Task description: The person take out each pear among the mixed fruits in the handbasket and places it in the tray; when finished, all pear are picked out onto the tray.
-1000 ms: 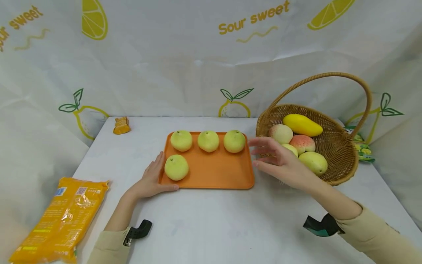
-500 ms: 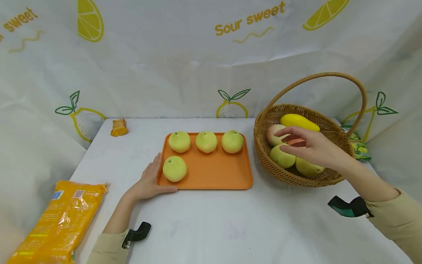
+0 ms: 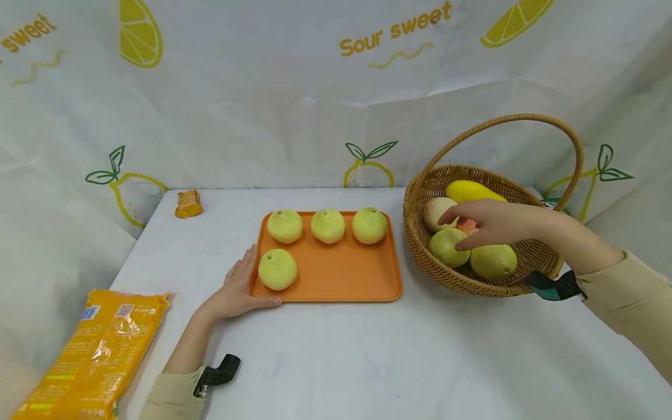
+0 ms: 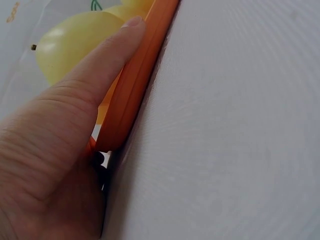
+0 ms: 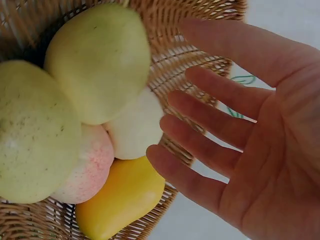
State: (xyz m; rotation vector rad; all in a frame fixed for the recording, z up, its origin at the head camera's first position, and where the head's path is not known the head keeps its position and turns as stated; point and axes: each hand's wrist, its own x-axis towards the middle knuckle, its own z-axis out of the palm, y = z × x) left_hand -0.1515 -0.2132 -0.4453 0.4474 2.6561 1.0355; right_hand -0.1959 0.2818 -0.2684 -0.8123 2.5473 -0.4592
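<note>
A shiny orange plastic bag (image 3: 100, 350) is cut off at the lower edge. The left hand (image 3: 235, 294), fingers straight and gripping nothing, rests against the near left corner of the flat orange tray (image 3: 346, 277), which bears four round pale-green fruits (image 3: 277, 269). The right hand (image 3: 496, 221), loosely spread, holding nothing, is over the brown wicker basket (image 3: 462, 284), partly hiding a red-blushed peach (image 5: 92, 167) and yellow mango (image 3: 469, 189). Beyond, a small amber packet (image 3: 188, 204) is hard to make out.

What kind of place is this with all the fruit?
Perhaps a little staged tabletop booth: a lemon-print curtain hangs behind a white table, which holds a wicker basket of fruit.
</note>
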